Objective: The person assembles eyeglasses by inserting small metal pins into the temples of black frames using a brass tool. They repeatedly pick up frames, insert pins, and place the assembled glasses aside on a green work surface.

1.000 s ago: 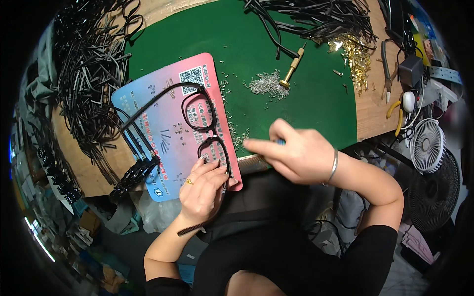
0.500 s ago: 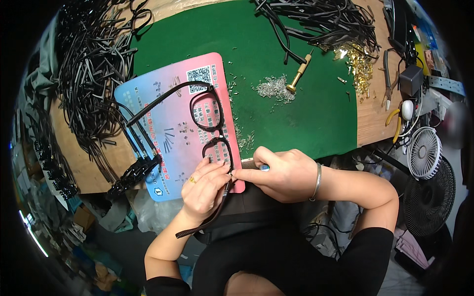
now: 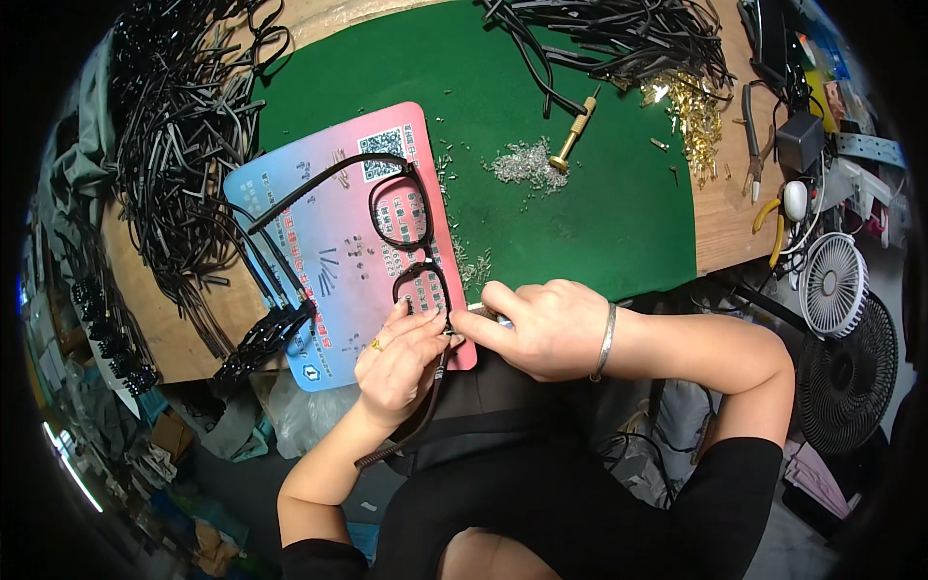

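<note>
A black eyeglass frame (image 3: 401, 227) lies on a pink and blue card (image 3: 329, 261), one temple arm stretched out to the left. My left hand (image 3: 396, 362) pinches the frame's near corner and holds a black temple arm (image 3: 416, 420) that hangs down toward me. My right hand (image 3: 541, 327) is closed on a small silver tool (image 3: 476, 307), its tip at the same corner of the frame. A metal bangle sits on the right wrist.
A green mat (image 3: 580, 193) carries a pile of tiny silver screws (image 3: 522, 162), a brass-handled tool (image 3: 572, 133) and gold parts (image 3: 691, 106). Heaps of black temple arms (image 3: 174, 145) lie left and at top. Pliers, an adapter and a small fan (image 3: 833, 282) stand at right.
My right hand has come down from above the card's edge to the frame's near corner, next to my left hand. The frame stays on the card.
</note>
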A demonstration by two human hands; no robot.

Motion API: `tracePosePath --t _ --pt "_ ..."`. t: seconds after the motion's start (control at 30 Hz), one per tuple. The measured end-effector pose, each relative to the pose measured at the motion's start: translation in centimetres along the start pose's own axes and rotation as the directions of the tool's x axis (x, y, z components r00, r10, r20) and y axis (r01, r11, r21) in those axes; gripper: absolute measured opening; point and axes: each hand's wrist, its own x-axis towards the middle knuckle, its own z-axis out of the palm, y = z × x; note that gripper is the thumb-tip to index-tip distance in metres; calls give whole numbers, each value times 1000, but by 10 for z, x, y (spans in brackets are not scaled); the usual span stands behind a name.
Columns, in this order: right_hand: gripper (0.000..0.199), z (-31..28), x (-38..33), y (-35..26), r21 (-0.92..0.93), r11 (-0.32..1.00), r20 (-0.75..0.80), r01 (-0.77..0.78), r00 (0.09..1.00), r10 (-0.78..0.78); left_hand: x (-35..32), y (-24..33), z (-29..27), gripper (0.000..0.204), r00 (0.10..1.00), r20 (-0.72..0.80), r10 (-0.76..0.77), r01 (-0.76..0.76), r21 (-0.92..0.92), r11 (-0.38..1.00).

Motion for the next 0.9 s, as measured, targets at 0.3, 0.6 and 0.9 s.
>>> tracePosePath --t 0.3,0.6,0.9 --pt "35 5 0 0 -7 1000 -27 10 1000 -10 -5 1 3 25 1000 -1 -21 21 -37 999" --pt "43 -27 -11 7 132 979 -117 -155 978 171 40 19 -18 24 992 -118 -37 -2 -316 949" --pt "34 -22 -5 19 279 942 -33 -187 978 204 30 69 -95 58 979 81 -189 202 -210 956"
